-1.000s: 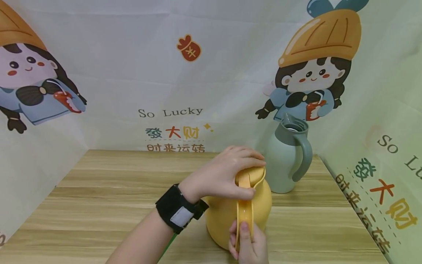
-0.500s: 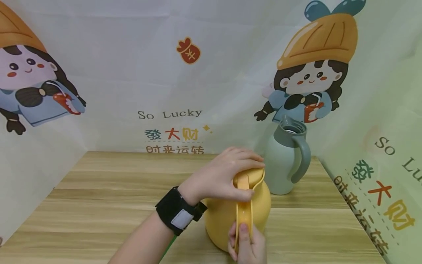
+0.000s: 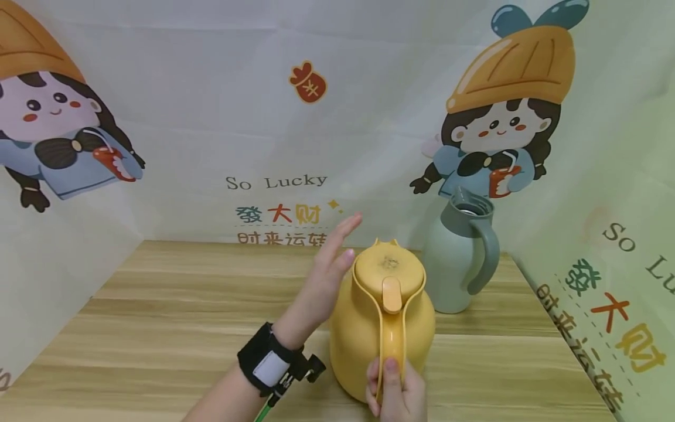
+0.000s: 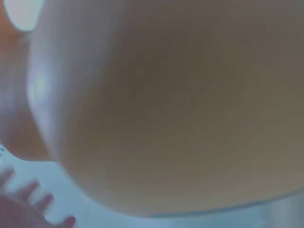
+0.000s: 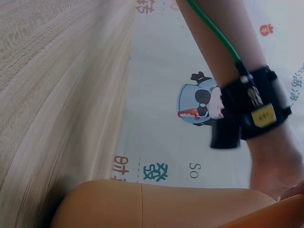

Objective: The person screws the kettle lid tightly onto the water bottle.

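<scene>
1. The right hand (image 3: 398,390) has its fingers curled round the lower part of the handle (image 3: 392,337), thumb along its outer face.
2. The left hand (image 3: 323,284) holds nothing; its fingers are straight and raised, just beside the lid (image 3: 387,258). Whether its thumb touches the rim, I cannot tell.
3. Directly beyond the right fingers is the handle's own yellow thermal jug (image 3: 353,337), which looks upright on the counter (image 3: 211,328). Its lid sits in the neck, the thumb lever (image 3: 392,293) above the gripping fingers and the spout pointing away from them.
4. The jug should handle as stiff and bulky, probably fairly heavy if filled; I cannot see inside. The smooth, rounded body would likely slip under a flat palm, and any liner could be fragile. The handle is the surest hold, with a second hand under the base or against the side for support.
5. Farther out, beyond the right fingers, stands a grey-green jug (image 3: 447,264), its mouth uncovered.
</scene>
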`<state>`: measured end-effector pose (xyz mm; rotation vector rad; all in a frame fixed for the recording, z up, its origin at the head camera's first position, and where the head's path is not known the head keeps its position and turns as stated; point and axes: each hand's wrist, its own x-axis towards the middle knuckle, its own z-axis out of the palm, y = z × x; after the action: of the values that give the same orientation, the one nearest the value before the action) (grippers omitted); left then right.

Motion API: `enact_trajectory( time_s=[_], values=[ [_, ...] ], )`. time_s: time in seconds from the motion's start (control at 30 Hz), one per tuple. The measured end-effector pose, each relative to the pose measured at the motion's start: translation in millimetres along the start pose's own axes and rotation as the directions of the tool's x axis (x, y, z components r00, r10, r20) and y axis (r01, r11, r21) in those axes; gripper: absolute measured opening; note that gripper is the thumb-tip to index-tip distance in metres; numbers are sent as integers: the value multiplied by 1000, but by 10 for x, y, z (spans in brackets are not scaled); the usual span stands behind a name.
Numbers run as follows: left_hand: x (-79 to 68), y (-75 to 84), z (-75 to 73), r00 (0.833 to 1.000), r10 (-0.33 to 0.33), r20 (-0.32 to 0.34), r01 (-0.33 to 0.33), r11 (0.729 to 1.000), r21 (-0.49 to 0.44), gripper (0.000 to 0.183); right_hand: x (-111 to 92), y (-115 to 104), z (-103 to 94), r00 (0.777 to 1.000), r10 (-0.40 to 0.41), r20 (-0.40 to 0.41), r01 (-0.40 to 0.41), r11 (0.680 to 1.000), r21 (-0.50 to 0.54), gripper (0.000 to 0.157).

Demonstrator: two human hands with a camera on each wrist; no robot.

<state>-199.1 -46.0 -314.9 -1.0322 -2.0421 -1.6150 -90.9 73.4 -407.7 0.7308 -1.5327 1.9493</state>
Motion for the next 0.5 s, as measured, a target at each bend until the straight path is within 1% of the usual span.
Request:
enact_trajectory(
  time_s=[0.03,0.07,0.1,0.17,0.23,0.27,0.33,0.43,0.5],
  values=[
    [-59,-41,1,996,-76,-42,76,997,-15,49,-2,7,-4,1000,-4,0,4,1000,2,32],
    [-123,-80,2,985,-157,-75,155,987,-33,47,-5,11,-5,1000,-8,2,8,1000,4,32],
    [-192,-117,8,968,-231,-101,227,973,-50,45,-5,14,-6,1000,-13,6,13,1000,5,32],
    [-321,-202,30,932,-335,-137,328,942,-70,43,-1,14,-4,1000,-20,12,19,1000,7,32],
    [-445,-272,73,902,-401,-160,394,916,-73,43,4,13,0,1000,-23,15,23,1000,14,32],
    [-500,-301,102,892,-421,-165,414,907,-79,43,7,12,2,1000,-25,16,25,1000,16,32],
    [-593,-348,172,887,-428,-175,420,904,-86,42,11,10,2,1000,-27,15,27,999,21,32],
    [-710,-384,289,878,-438,-191,418,898,-136,43,14,12,1,999,-32,15,31,999,25,32],
    [-773,-401,360,870,-442,-218,416,896,-158,44,13,23,2,999,-44,19,44,999,33,32]
  ],
)
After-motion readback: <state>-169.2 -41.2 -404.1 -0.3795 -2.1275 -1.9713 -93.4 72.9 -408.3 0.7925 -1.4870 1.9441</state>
